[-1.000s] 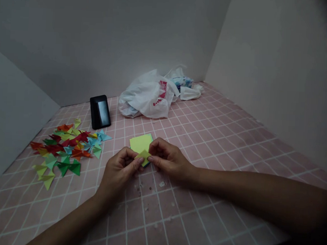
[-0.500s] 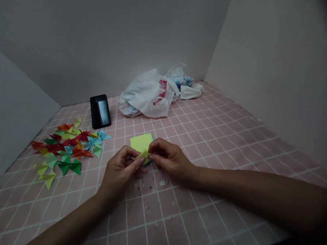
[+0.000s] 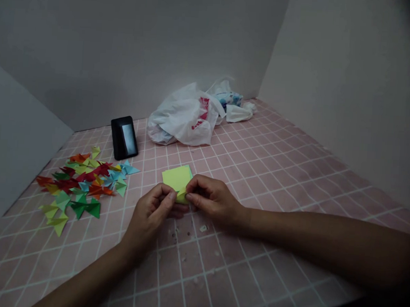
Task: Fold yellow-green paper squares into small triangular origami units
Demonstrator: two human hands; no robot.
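Note:
My left hand [image 3: 151, 217] and my right hand [image 3: 211, 201] meet at the fingertips, pinching a small folded piece of yellow-green paper [image 3: 181, 196] between them. Much of that piece is hidden by my fingers. Just behind my hands lies a square stack of yellow-green paper [image 3: 175, 177], with a blue edge showing beneath it on the right. My fingers overlap its near edge. Crumbs of paper or debris [image 3: 203, 228] lie on the mat near my right hand.
To the left lies a heap of folded triangular paper pieces [image 3: 81, 183] in red, green, blue, yellow and orange. A black phone [image 3: 124, 138] leans behind them. A white plastic bag [image 3: 182, 118], a blue-patterned packet [image 3: 228, 99] and white tissue [image 3: 239, 112] sit at the back of the pink grid mat [image 3: 259, 174], walled by grey boards.
My hands have drawn closer together, and the folded piece now shows less between my fingers. The view has tilted slightly. The stack and the heap have not moved on the mat.

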